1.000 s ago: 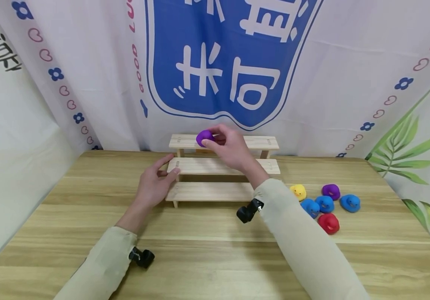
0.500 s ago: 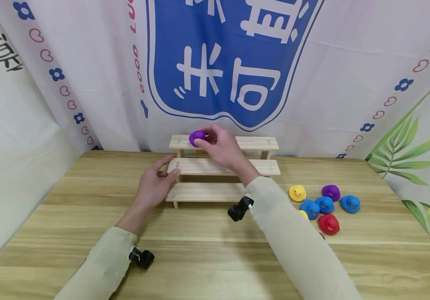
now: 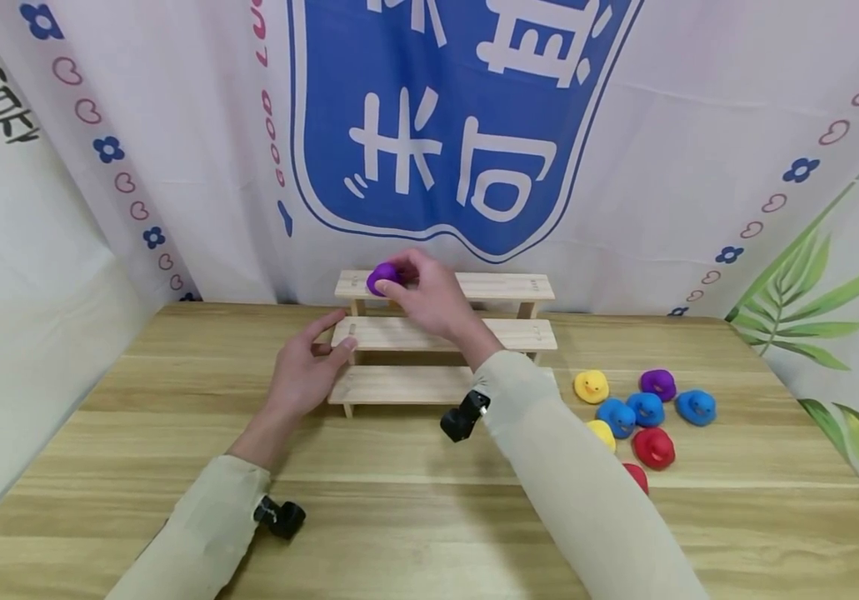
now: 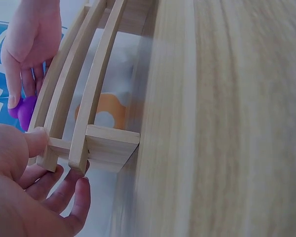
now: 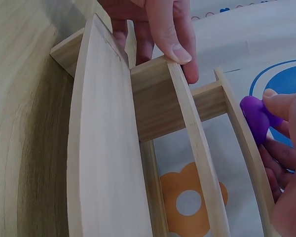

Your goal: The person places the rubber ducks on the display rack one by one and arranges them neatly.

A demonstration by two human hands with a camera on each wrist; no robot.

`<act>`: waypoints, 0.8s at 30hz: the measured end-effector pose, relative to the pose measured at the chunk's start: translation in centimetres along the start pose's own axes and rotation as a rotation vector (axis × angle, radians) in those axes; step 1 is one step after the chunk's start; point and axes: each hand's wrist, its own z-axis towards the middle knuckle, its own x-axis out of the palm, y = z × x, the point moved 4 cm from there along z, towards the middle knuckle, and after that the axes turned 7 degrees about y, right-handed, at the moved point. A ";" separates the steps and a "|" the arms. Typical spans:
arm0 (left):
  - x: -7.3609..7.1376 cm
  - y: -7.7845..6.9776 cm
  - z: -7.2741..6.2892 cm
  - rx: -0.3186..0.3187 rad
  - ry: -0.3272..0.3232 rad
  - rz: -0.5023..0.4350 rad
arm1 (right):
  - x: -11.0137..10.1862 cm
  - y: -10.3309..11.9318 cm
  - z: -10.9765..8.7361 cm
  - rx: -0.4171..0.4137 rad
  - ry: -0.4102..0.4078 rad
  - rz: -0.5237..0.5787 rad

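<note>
Pinching the purple duck (image 3: 382, 278) at the left end of the top tier (image 3: 502, 287), the right hand (image 3: 429, 293) could topple it by releasing off-centre; the left hand (image 3: 305, 368) grips the wooden stand (image 3: 399, 384), which may shift if bumped.

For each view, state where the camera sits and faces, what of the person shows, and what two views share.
Head: worn on head, facing forward and down at a three-tier pale wooden stand; left hand, right hand, sleeves show.
Left wrist: worn there, facing along the stand; both hands show.
Right wrist: worn there, facing the stand's left end; both hands show.
Shared by wrist views: small purple toy duck.
</note>
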 end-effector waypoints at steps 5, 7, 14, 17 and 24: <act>-0.1 0.1 0.0 -0.002 0.000 -0.002 | 0.5 0.2 0.2 0.006 -0.021 -0.026; -0.1 0.1 0.1 -0.005 0.002 -0.003 | 0.6 0.3 0.3 0.012 -0.036 -0.038; 0.0 -0.1 0.0 0.004 0.004 0.002 | 0.8 0.4 0.4 0.037 -0.076 -0.095; 0.0 -0.1 0.0 0.010 0.003 0.001 | 0.8 0.5 0.4 0.038 -0.075 -0.118; -0.1 -0.1 0.0 0.008 -0.001 -0.002 | 0.4 0.2 0.0 0.029 -0.026 -0.048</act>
